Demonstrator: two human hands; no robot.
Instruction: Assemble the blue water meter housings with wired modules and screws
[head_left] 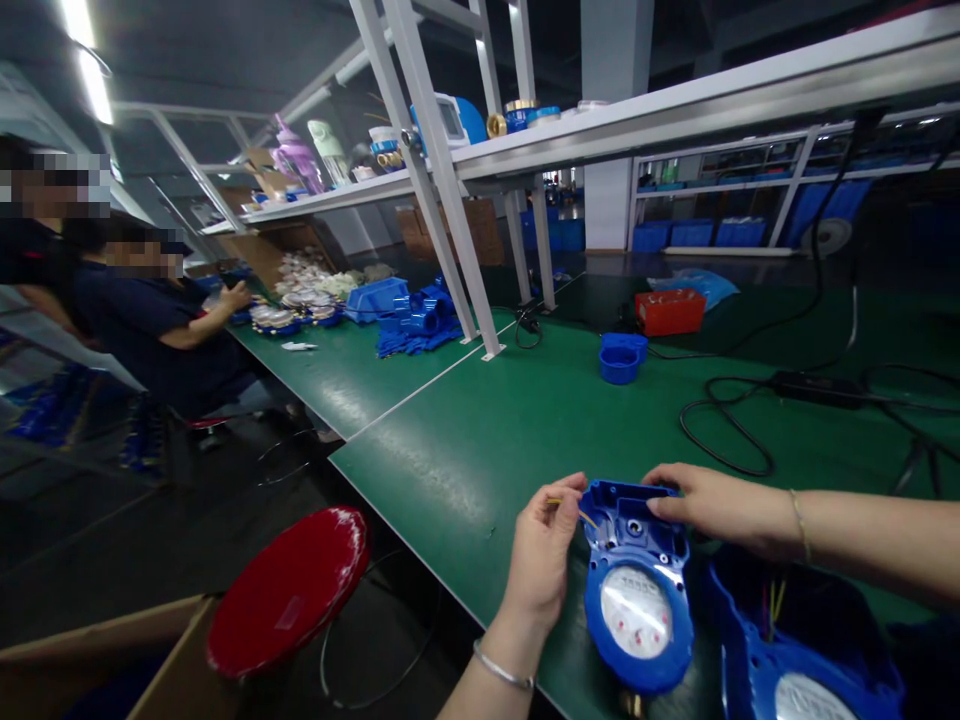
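Observation:
A blue water meter [640,560] with a round white dial lies near the front edge of the green bench, its upper compartment uncovered. Between thumb and fingers, my left hand [544,545] pinches thin yellowish wires [585,516] that come out at the meter's upper left corner. My right hand [701,505] grips the upper right rim of the same meter, thumb over the compartment's edge. Close by on the right sits a second blue meter [806,640], with several coloured wires sticking up from it; the frame's bottom edge cuts it off.
A red stool [292,590] and a cardboard box [180,650] stand left of the bench. Behind are a blue cup-shaped part [619,360], a red box [670,312] and black cables [727,425]. Shelf posts [450,200] rise mid-bench. Two people are at the left.

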